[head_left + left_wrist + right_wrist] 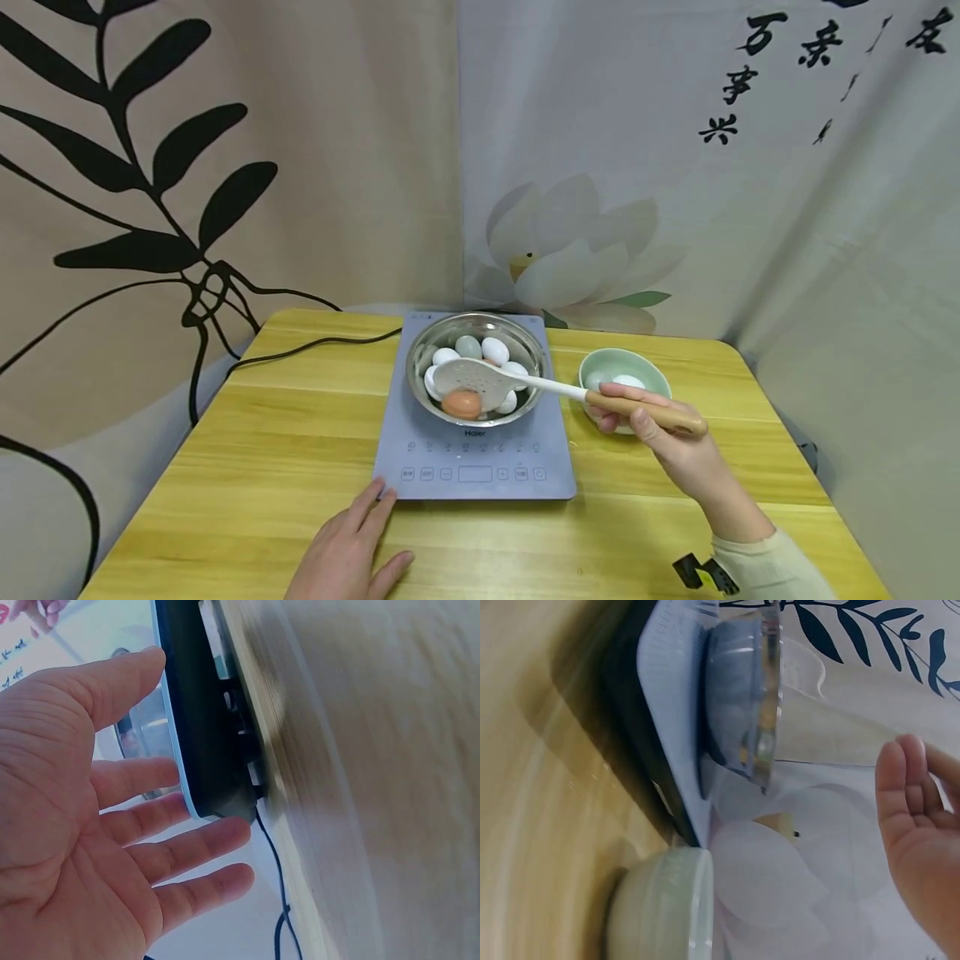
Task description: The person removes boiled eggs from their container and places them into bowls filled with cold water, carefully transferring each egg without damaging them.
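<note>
Currently, your white spoon (557,387) has its head over the eggs (461,405) in the metal bowl (480,326); your right hand (678,446) grips its wooden handle. Metal bowl's on the cooktop (450,458), near the green bowl (604,360) on the counter (277,450). Left hand (348,542) unclenched, fingers extended, at the cooktop's near-left corner.

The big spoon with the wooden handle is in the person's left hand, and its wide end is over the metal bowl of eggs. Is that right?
Not quite: the head view shows the big spoon in the person's right hand. The rest is right: its wide end is over the metal bowl of eggs.
</note>
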The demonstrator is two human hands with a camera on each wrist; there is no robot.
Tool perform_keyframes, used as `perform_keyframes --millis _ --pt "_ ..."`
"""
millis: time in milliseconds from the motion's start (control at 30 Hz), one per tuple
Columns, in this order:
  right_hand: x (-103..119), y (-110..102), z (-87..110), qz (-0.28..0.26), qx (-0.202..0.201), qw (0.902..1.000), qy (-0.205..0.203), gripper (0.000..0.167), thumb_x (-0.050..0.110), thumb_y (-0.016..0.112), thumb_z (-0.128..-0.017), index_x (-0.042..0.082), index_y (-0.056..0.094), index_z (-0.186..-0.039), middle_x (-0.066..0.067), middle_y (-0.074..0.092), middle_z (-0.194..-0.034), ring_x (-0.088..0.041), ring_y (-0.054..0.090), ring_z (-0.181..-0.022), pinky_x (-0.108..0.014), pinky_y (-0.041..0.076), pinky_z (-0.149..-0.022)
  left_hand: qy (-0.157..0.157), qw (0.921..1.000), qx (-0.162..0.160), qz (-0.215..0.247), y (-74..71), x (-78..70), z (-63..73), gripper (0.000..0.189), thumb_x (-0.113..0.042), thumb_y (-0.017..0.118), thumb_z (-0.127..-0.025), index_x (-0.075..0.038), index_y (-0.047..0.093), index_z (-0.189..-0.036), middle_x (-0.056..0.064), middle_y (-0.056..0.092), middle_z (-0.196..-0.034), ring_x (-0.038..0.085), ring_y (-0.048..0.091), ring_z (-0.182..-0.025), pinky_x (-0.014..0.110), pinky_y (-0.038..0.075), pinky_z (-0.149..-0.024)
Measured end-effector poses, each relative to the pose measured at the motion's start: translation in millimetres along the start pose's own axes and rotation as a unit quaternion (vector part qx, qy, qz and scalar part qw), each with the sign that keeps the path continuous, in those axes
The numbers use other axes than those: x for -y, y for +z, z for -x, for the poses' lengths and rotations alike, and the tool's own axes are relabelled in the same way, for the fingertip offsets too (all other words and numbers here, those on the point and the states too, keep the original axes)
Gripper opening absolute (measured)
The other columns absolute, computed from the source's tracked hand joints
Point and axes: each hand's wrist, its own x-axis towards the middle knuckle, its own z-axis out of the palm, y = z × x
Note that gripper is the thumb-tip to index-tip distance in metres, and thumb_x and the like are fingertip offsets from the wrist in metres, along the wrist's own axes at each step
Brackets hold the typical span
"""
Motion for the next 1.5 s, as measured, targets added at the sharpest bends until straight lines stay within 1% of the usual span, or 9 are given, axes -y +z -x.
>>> perform_keyframes --millis 200,367,567,700,867,1000,1200,1367,1500 --pt "-5 6 -0.6 -0.048 -0.069 0.9913 0.101 0.044 0.004 0.031 -0.117 -0.029 0.053 -0.134 -0.011 0.080 -0.122 -0.015 0.076 -0.104 -0.028 0.065 -0.094 -0.007 0.9999 0.008 0.007 -2.1 -2.0 -1.1 0.081 -0.054 0.082 -0.090 -0.006 0.059 -0.152 0.017 0.053 -0.161 0.038 0.065 -0.132 0.059 0.056 -0.108" --pt "-1 8 -3.8 0.004 -0.098 0.9850 0.142 0.039 0.003 0.037 -0.116 -0.025 0.060 -0.131 -0.011 0.082 -0.113 -0.014 0.077 -0.093 -0.029 0.067 -0.082 -0.010 0.9998 0.015 0.008 -3.5 -3.8 -2.4 0.081 -0.053 0.082 -0.090 -0.007 0.059 -0.152 0.017 0.052 -0.161 0.038 0.065 -0.131 0.059 0.056 -0.108" --pt "7 7 -2.7 0.103 -0.080 0.9733 0.189 0.030 -0.002 0.054 -0.108 -0.011 0.069 -0.133 0.000 0.084 -0.107 -0.007 0.077 -0.090 -0.027 0.067 -0.076 -0.006 0.9999 0.014 0.005 -3.7 -3.9 -3.0 0.082 -0.054 0.083 -0.090 -0.007 0.059 -0.152 0.017 0.052 -0.161 0.038 0.065 -0.130 0.059 0.056 -0.108" --pt "7 6 -1.7 0.099 -0.061 0.9746 0.192 0.032 -0.003 0.054 -0.108 -0.012 0.066 -0.136 0.006 0.083 -0.107 -0.007 0.076 -0.090 -0.028 0.067 -0.076 -0.006 0.9999 0.012 0.004 -4.7 -4.7 -3.3 0.082 -0.054 0.083 -0.089 -0.007 0.059 -0.152 0.016 0.052 -0.162 0.038 0.065 -0.131 0.058 0.056 -0.108" --pt "7 10 -4.4 0.090 -0.088 0.9705 0.206 0.032 0.002 0.052 -0.111 -0.014 0.066 -0.134 0.001 0.083 -0.105 -0.009 0.076 -0.085 -0.030 0.068 -0.074 -0.006 0.9999 0.012 0.001 -5.9 -4.0 -3.5 0.083 -0.054 0.083 -0.089 -0.007 0.059 -0.152 0.016 0.051 -0.163 0.038 0.064 -0.132 0.058 0.055 -0.109" --pt "6 18 -7.6 0.056 -0.132 0.9610 0.237 0.034 0.011 0.053 -0.113 -0.012 0.069 -0.131 -0.006 0.083 -0.101 -0.012 0.075 -0.082 -0.031 0.068 -0.073 -0.004 0.9999 0.016 -0.001 -5.6 -2.0 -2.8 0.083 -0.054 0.084 -0.089 -0.007 0.058 -0.153 0.016 0.050 -0.163 0.038 0.064 -0.131 0.059 0.056 -0.108" --pt "0 30 -9.3 -0.049 -0.197 0.9379 0.282 0.037 0.024 0.050 -0.115 -0.002 0.075 -0.126 -0.008 0.082 -0.097 -0.012 0.073 -0.081 -0.030 0.068 -0.073 -0.001 0.9999 0.010 0.004 -3.4 0.0 -0.8 0.083 -0.053 0.084 -0.089 -0.007 0.058 -0.152 0.016 0.051 -0.162 0.038 0.066 -0.130 0.058 0.057 -0.106" --pt "-3 34 -7.2 -0.121 -0.221 0.9166 0.311 0.042 0.027 0.045 -0.117 -0.002 0.075 -0.125 -0.005 0.082 -0.097 -0.012 0.073 -0.082 -0.028 0.067 -0.076 0.004 1.0000 0.004 0.005 -1.8 1.8 0.9 0.083 -0.053 0.083 -0.089 -0.006 0.058 -0.153 0.016 0.052 -0.162 0.037 0.065 -0.130 0.058 0.057 -0.106" --pt "-2 36 -7.2 -0.131 -0.239 0.9092 0.315 0.043 0.025 0.042 -0.117 -0.001 0.076 -0.122 -0.003 0.082 -0.097 -0.012 0.073 -0.082 -0.027 0.067 -0.076 0.008 1.0000 0.001 0.005 -1.0 2.3 1.8 0.083 -0.053 0.084 -0.089 -0.006 0.058 -0.153 0.016 0.052 -0.161 0.037 0.065 -0.130 0.057 0.057 -0.106"
